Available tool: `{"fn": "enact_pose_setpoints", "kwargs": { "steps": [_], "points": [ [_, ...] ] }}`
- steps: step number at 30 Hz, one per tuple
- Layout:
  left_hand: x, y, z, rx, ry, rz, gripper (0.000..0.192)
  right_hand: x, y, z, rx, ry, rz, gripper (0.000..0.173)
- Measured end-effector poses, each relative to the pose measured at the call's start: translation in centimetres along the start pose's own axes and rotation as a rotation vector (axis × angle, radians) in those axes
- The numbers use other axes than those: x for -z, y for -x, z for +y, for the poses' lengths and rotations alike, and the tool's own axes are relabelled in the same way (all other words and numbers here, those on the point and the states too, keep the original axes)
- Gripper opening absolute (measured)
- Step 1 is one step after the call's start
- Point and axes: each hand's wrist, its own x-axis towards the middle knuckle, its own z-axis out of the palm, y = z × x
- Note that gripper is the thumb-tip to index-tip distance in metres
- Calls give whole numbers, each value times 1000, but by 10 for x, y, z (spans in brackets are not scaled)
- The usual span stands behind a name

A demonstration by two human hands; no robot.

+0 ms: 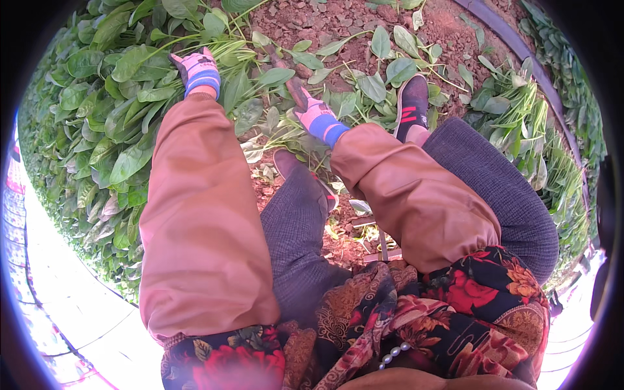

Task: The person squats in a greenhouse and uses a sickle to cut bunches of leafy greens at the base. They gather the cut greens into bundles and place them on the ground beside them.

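Note:
My left hand [199,70], in a pink knit glove with a dark palm and blue cuff, is closed on the stems of a leafy green plant, which looks like spinach [131,63], at the edge of the dense bed. The leaves hide part of its fingers. My right hand [312,109], in a matching glove, is shut around the handle of a long, narrow, soil-stained tool [282,68]. The tool slants up and left towards the stems beside my left hand. Its far end is partly hidden by leaves and soil.
Cut or loose leafy plants [373,87] lie on the reddish soil [336,19] around my shoes [413,105]. Bunches of the greens [516,112] lie at the right, beside a dark curved hose or strip [541,73]. A metal frame part [383,243] shows between my legs.

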Motion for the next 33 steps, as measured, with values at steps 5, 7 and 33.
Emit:
{"fn": "enact_pose_setpoints", "kwargs": {
  "steps": [5,7,33],
  "points": [
    [-1,-1,-3,4,16,64,39,-3,7,4,0,33,30,75],
    [1,-2,-7,10,30,74,34,-5,15,16,50,28,67,75],
    [18,-6,-19,-41,130,-78,31,15,-66,-18,136,-244,33,77]
  ]
}}
